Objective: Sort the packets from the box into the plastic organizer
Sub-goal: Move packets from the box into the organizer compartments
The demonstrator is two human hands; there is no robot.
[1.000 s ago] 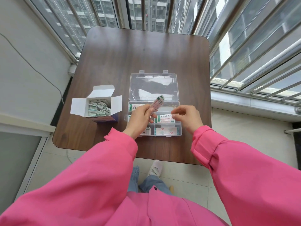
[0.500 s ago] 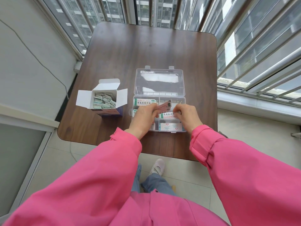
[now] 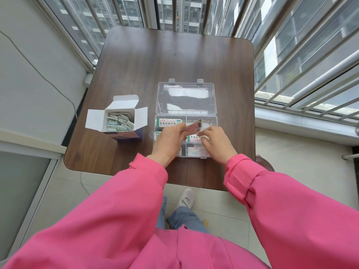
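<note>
A clear plastic organizer [image 3: 214,121] lies open on the brown table [image 3: 174,61], its lid [image 3: 185,98] folded back. Several of its compartments hold white packets with green print. My left hand [image 3: 169,141] holds a small stack of packets [image 3: 194,127] above the organizer's middle. My right hand [image 3: 218,141] hovers over the right compartments with its fingertips at the stack's right end; whether it pinches a packet is hidden. To the left stands an open white cardboard box [image 3: 97,121] with several loose packets [image 3: 119,122] inside.
The table's far half is bare wood. Window bars and glass run along the far and right sides. A grey wall with a thin cable is on the left. Below the table's near edge are tiled floor, jeans and a white shoe [image 3: 186,198].
My left hand lowered the stack of packets from tilted up to nearly flat over the organizer. My right hand came in from the right to meet its end. The camera view shifted slightly.
</note>
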